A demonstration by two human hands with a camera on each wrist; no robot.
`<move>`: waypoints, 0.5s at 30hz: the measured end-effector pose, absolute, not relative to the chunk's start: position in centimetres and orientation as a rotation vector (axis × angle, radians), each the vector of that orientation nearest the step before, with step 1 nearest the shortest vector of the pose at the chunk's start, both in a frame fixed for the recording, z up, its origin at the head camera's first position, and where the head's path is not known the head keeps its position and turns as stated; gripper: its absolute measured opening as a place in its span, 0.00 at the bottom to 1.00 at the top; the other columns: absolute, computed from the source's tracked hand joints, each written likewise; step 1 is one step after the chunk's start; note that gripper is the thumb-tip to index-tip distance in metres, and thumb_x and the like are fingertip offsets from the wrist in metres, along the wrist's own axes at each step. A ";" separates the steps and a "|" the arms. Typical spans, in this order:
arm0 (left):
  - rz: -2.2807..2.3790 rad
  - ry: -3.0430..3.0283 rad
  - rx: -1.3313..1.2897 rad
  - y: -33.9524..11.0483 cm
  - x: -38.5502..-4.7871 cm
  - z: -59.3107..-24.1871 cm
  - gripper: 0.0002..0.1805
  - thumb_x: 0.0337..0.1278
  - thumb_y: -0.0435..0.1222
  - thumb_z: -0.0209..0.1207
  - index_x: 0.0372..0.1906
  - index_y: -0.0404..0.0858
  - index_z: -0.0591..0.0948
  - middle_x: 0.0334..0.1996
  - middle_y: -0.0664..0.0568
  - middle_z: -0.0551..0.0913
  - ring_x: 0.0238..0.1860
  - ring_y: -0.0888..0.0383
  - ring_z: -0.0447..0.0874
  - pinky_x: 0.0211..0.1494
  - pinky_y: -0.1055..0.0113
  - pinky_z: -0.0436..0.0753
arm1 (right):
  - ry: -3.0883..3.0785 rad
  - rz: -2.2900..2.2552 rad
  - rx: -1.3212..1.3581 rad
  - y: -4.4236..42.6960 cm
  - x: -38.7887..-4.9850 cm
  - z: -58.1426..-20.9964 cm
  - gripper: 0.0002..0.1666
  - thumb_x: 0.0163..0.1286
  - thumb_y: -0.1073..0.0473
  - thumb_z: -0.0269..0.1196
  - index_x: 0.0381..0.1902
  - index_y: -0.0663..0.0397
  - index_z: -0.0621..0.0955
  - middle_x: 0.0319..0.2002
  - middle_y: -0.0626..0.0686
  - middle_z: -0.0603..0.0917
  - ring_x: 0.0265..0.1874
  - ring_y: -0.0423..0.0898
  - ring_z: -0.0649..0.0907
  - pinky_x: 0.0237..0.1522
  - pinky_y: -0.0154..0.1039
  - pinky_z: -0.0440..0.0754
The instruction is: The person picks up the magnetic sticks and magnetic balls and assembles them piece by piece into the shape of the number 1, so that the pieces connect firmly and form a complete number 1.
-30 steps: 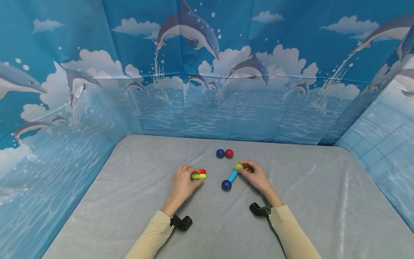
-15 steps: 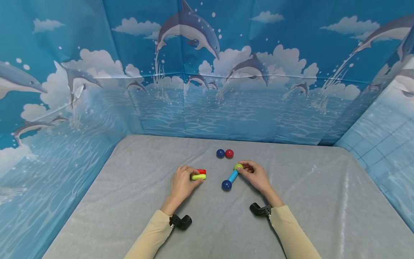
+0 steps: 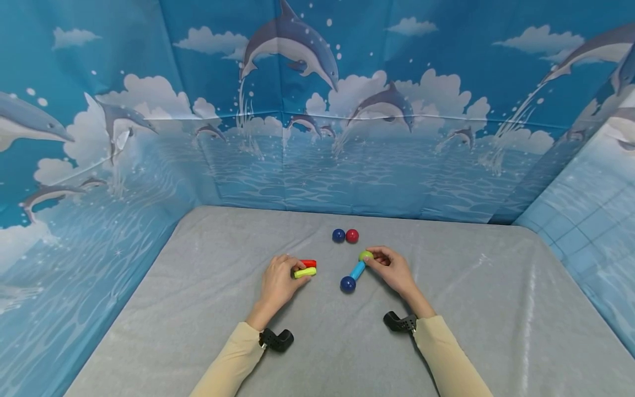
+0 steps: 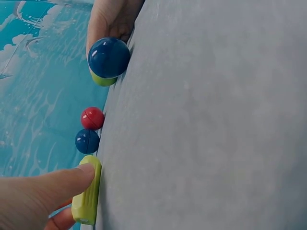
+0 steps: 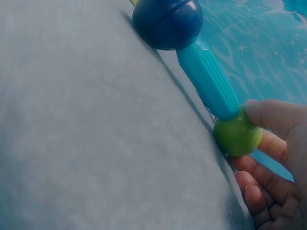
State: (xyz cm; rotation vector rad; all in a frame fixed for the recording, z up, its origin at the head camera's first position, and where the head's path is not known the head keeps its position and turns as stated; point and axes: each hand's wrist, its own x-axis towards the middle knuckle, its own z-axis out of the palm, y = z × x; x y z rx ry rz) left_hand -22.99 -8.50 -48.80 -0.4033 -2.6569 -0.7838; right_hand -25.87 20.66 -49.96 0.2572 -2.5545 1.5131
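Note:
My left hand [image 3: 280, 280] pinches a yellow-green toy building rod [image 4: 87, 191] between thumb and fingers. A red rod [image 3: 310, 263] lies just beyond it, partly hidden by the fingers. With thumb and fingertips, my right hand [image 3: 394, 271] grips a lime-green ball [image 5: 238, 136]. That ball touches one end of a light-blue rod [image 5: 208, 79], whose other end meets a large dark-blue ball [image 5: 169, 21]. The joined piece slants on the table, its dark-blue ball nearer to me.
A smaller dark-blue ball [image 3: 338, 235] and a red ball [image 3: 352, 236] sit side by side farther back on the grey-covered table [image 3: 461, 309]. Dolphin-printed curtains [image 3: 317, 176] hang behind the table and along its sides.
The yellow-green rod has turned slightly, its left end coming toward me and away from the red rod. My left thumb has shifted with it. The right hand and joined piece stay still.

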 end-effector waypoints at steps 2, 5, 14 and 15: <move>-0.784 -2.665 -0.405 -8.5 -22.9 -48.8 0.13 0.41 0.44 0.74 0.31 0.44 0.83 0.31 0.56 0.80 0.33 0.57 0.71 0.34 0.64 0.72 | -2.559 1.508 0.254 20.7 -25.9 -49.9 0.19 0.65 0.52 0.65 0.49 0.57 0.81 0.38 0.53 0.82 0.35 0.47 0.77 0.37 0.36 0.74; -0.795 -2.675 -0.408 -8.4 -22.7 -48.8 0.12 0.41 0.44 0.74 0.30 0.45 0.83 0.30 0.57 0.79 0.32 0.58 0.70 0.32 0.66 0.71 | -2.557 1.511 0.252 20.7 -25.9 -49.9 0.19 0.65 0.52 0.65 0.49 0.57 0.81 0.38 0.53 0.82 0.35 0.47 0.77 0.37 0.35 0.74; -0.824 -2.696 -0.429 -8.1 -22.0 -48.7 0.12 0.43 0.43 0.73 0.31 0.44 0.83 0.28 0.57 0.78 0.30 0.60 0.68 0.31 0.67 0.70 | -2.555 1.517 0.252 20.7 -25.8 -50.0 0.19 0.65 0.52 0.65 0.49 0.57 0.81 0.39 0.53 0.82 0.35 0.47 0.77 0.38 0.35 0.74; -0.824 -2.698 -0.434 -8.1 -21.9 -48.7 0.12 0.43 0.43 0.73 0.31 0.45 0.83 0.27 0.58 0.77 0.30 0.60 0.68 0.31 0.67 0.70 | -2.556 1.516 0.253 20.7 -25.8 -50.0 0.19 0.65 0.52 0.65 0.49 0.57 0.81 0.39 0.53 0.82 0.35 0.47 0.77 0.38 0.35 0.74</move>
